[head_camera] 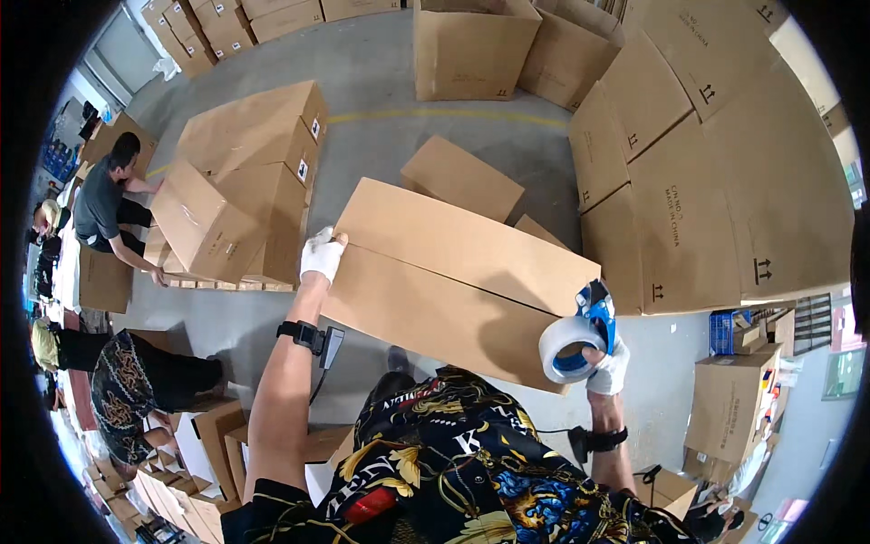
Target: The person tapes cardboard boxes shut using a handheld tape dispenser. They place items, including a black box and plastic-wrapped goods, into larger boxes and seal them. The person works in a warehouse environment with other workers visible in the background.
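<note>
A large cardboard box (448, 279) lies before me with its two long top flaps folded together along a dark seam. My left hand (321, 256), in a white glove, grips the box's left end by the seam, thumb over the edge. In my right hand (608, 367), also gloved, is a blue tape dispenser (598, 316) with a wide roll of clear tape (557, 353). It is at the box's right end, over the seam's end. Whether the dispenser touches the cardboard I cannot tell. No tape shows along the seam.
Stacked cartons (680, 197) rise at the right. Loose cardboard (462, 177) lies beyond the box. Open cartons (476, 54) stand farther back. At left, one person (102, 204) handles a tilted carton (197, 217) by a loaded pallet (272, 285); another person (129, 387) bends over boxes.
</note>
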`<state>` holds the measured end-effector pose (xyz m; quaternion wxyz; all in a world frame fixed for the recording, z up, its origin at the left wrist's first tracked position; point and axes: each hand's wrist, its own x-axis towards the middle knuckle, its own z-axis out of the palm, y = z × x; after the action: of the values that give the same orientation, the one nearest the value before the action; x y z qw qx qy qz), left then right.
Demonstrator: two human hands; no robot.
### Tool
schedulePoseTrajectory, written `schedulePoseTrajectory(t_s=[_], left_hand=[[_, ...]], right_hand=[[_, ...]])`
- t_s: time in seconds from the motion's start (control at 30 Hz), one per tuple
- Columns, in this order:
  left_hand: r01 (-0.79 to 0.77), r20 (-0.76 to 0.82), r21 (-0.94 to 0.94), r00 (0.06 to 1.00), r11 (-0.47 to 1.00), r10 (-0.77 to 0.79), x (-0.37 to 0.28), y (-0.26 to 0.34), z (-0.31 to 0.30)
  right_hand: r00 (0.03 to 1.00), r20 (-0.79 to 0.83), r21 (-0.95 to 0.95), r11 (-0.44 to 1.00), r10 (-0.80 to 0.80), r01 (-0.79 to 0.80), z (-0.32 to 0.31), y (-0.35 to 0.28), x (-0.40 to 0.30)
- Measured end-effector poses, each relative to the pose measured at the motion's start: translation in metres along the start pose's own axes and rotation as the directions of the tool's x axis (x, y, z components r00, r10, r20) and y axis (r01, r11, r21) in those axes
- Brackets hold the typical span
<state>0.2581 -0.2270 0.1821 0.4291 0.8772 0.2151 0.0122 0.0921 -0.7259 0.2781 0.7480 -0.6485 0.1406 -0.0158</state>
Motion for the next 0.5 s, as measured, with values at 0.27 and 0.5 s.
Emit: schedulePoseTrajectory(t_s=[0.27, 0.5], left_hand=[[0.084, -0.066, -0.082, 0.994, 0.993, -0.090, -0.017, -0.004, 0.028], [0.047, -0.159, -0.088, 0.985, 0.995, -0.061, -0.036, 0.021, 0.042]], right_hand=[[0.991, -0.135, 0.103, 0.994, -0.010, 0.024, -0.022, 0.011, 0.042], [0.990, -0.140, -0.084, 0.996, -0.025, 0.013, -0.042, 0.019, 0.052]])
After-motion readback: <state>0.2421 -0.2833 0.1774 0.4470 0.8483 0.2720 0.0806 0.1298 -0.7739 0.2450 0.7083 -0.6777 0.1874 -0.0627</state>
